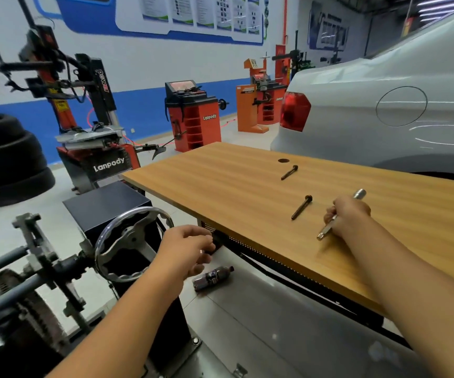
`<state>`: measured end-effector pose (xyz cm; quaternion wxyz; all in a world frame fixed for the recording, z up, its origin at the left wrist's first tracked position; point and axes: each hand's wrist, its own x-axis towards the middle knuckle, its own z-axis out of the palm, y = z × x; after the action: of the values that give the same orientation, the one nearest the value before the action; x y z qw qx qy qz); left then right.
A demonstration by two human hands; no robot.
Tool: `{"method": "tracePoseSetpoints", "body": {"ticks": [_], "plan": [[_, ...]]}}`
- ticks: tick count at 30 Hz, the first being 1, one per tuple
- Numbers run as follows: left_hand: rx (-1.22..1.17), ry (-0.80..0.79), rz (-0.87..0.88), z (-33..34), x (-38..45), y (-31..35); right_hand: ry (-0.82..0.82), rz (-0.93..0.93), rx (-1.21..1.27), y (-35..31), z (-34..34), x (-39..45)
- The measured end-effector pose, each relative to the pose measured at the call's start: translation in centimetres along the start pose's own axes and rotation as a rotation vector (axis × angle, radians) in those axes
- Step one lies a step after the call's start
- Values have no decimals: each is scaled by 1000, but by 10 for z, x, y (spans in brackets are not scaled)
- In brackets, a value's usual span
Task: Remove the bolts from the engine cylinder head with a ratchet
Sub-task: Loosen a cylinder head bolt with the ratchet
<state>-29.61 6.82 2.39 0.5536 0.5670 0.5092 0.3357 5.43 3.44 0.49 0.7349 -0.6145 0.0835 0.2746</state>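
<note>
Two bolts [301, 207] [289, 172] lie apart on the wooden table [220, 181]. My right hand [348, 214] grips the ratchet [341, 215] near them. My left hand [186, 248] hangs loosely curled, holding nothing.

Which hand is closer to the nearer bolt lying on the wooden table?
Right. The right hand rests on the table, holding a metal tool just right of the nearer bolt. The left hand hangs off the table's left edge, farther away.

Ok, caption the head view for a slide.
Right hand holds ratchet extension beside two removed bolts on wooden table.
</note>
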Motion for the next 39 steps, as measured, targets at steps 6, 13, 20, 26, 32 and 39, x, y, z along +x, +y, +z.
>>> {"method": "tracePoseSetpoints", "body": {"ticks": [6, 13, 20, 26, 32, 39], "plan": [[-63, -2, -47, -7, -8, -14, -125, 13, -175, 19, 21, -23], [-95, 39, -56, -35, -18, -29, -226, -297, -878, 40, 77, -37], [-151, 144, -10, -86, -20, -34, -149, -325, -885, 41, 104, -40], [-178, 128, 49, -104, -10, -20, -675, -360, -523, 89, 142, -182], [-229, 120, 174, -151, -23, 11, -1190, -374, -207, 127, 194, -362], [-131, 485, 464, -310, -84, 10, -1605, -973, -583, 145, 243, -499]]}}
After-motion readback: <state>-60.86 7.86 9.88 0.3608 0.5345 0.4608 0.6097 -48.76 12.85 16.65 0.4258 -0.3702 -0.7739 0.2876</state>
